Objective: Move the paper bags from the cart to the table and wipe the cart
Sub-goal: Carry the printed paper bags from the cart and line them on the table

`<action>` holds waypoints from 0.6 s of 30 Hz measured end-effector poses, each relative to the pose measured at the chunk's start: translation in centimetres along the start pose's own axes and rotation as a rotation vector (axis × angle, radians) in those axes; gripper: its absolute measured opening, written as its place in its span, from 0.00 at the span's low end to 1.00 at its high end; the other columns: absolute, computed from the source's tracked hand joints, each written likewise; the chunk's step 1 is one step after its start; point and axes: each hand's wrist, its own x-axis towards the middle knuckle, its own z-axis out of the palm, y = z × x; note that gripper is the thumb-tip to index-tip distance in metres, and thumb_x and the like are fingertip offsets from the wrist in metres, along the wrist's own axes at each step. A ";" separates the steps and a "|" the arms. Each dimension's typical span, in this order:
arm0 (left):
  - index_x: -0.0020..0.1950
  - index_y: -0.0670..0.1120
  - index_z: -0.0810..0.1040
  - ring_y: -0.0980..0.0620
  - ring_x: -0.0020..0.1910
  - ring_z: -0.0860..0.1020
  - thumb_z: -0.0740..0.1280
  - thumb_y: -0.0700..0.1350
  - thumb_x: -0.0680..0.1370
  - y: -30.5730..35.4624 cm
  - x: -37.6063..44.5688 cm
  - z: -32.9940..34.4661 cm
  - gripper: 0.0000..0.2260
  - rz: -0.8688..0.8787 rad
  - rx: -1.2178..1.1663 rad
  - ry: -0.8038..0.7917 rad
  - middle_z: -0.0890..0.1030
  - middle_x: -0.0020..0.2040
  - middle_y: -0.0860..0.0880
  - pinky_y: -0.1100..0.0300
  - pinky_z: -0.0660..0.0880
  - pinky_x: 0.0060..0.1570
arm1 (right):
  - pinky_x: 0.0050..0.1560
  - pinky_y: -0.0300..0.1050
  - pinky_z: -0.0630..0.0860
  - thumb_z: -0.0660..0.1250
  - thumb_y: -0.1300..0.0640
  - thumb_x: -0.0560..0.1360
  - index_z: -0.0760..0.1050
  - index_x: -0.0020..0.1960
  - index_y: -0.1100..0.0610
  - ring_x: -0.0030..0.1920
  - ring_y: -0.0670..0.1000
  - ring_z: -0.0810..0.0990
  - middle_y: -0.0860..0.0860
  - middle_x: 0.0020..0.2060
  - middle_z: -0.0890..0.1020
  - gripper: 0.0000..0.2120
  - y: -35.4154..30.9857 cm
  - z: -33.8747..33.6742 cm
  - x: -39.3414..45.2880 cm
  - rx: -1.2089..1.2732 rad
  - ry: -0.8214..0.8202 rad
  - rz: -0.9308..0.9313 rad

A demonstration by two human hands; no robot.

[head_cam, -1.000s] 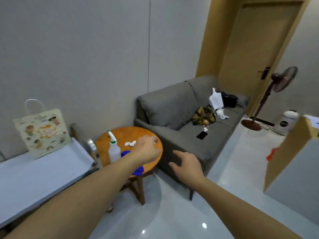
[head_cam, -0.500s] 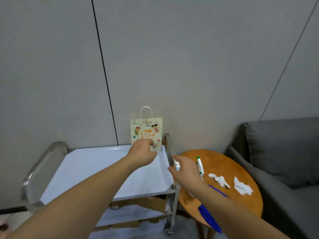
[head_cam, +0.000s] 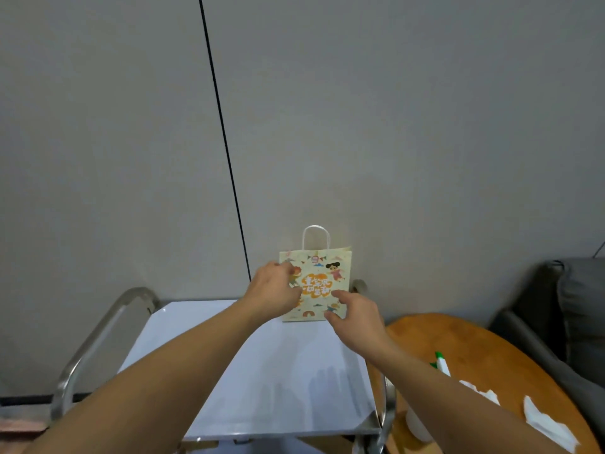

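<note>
One cartoon-printed paper bag upright on cart; both hands half-open, grasp unclear.

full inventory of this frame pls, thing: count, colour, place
paper bag: 1, cream with cartoon print, white handle, upright at the cart's far edge against the wall
cart: 1, white top, metal rails, centre
round table: 1, orange wood, right of cart
spray bottle: 1, white with green top, on table, partly hidden by right arm
tissues: 2 crumpled, white, on table
sofa: 1, grey, far right
left hand: 1, at the bag's left side
right hand: 1, fingers spread at the bag's lower right
</note>
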 end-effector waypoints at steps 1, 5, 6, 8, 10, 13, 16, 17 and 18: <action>0.70 0.48 0.73 0.46 0.63 0.74 0.68 0.51 0.79 -0.1 1.4 -0.1 0.21 0.014 -0.003 -0.003 0.73 0.66 0.47 0.54 0.74 0.60 | 0.64 0.46 0.75 0.70 0.50 0.78 0.72 0.74 0.53 0.63 0.52 0.78 0.51 0.66 0.78 0.25 0.0 0.1 0.8 0.001 0.003 0.016; 0.69 0.47 0.73 0.45 0.62 0.74 0.68 0.51 0.78 -0.4 7.4 -0.4 0.21 0.113 -0.020 -0.025 0.73 0.65 0.46 0.55 0.74 0.55 | 0.51 0.35 0.76 0.70 0.49 0.78 0.72 0.74 0.52 0.54 0.47 0.80 0.50 0.62 0.80 0.26 -0.1 0.6 4.2 -0.018 0.054 0.066; 0.69 0.47 0.73 0.45 0.62 0.73 0.68 0.51 0.79 -0.3 8.8 -0.5 0.21 0.137 -0.021 -0.030 0.73 0.65 0.47 0.54 0.74 0.54 | 0.52 0.35 0.76 0.70 0.50 0.78 0.71 0.74 0.51 0.55 0.47 0.80 0.50 0.62 0.80 0.25 -0.2 0.6 5.0 -0.017 0.070 0.092; 0.69 0.47 0.73 0.45 0.62 0.73 0.69 0.51 0.78 -0.2 11.5 -0.8 0.21 0.186 -0.017 -0.045 0.73 0.65 0.46 0.52 0.75 0.57 | 0.57 0.39 0.76 0.69 0.50 0.78 0.73 0.73 0.50 0.58 0.49 0.80 0.49 0.62 0.80 0.23 -0.7 0.6 6.2 -0.008 0.096 0.160; 0.69 0.47 0.72 0.45 0.60 0.73 0.69 0.49 0.78 -0.1 14.0 -0.9 0.21 0.228 -0.024 -0.062 0.73 0.64 0.46 0.53 0.76 0.55 | 0.60 0.43 0.77 0.69 0.50 0.78 0.74 0.71 0.50 0.60 0.49 0.80 0.47 0.63 0.81 0.22 -1.2 0.6 7.3 -0.012 0.135 0.214; 0.69 0.47 0.72 0.45 0.59 0.74 0.68 0.47 0.78 0.1 17.0 -0.7 0.20 0.283 -0.057 -0.072 0.74 0.64 0.46 0.52 0.76 0.55 | 0.58 0.44 0.75 0.68 0.50 0.79 0.73 0.72 0.51 0.61 0.51 0.80 0.49 0.63 0.81 0.22 -1.8 0.6 8.4 -0.053 0.202 0.284; 0.72 0.46 0.70 0.44 0.63 0.73 0.67 0.47 0.79 0.2 18.9 -0.1 0.22 0.360 -0.057 -0.082 0.73 0.66 0.45 0.51 0.74 0.59 | 0.60 0.48 0.76 0.68 0.49 0.78 0.74 0.72 0.51 0.62 0.53 0.79 0.50 0.63 0.81 0.22 -2.2 1.1 9.0 -0.084 0.254 0.358; 0.71 0.46 0.70 0.44 0.62 0.74 0.67 0.46 0.79 0.2 19.2 0.2 0.21 0.381 -0.063 -0.096 0.73 0.65 0.45 0.52 0.74 0.57 | 0.60 0.49 0.77 0.68 0.48 0.78 0.74 0.71 0.50 0.61 0.53 0.80 0.51 0.62 0.82 0.22 -2.3 1.4 9.0 -0.099 0.268 0.386; 0.70 0.46 0.71 0.44 0.59 0.75 0.67 0.46 0.79 0.0 19.5 0.5 0.20 0.397 -0.067 -0.114 0.75 0.63 0.45 0.53 0.75 0.54 | 0.58 0.50 0.78 0.68 0.48 0.77 0.75 0.70 0.50 0.59 0.53 0.81 0.50 0.60 0.83 0.21 -2.5 1.7 9.0 -0.109 0.275 0.410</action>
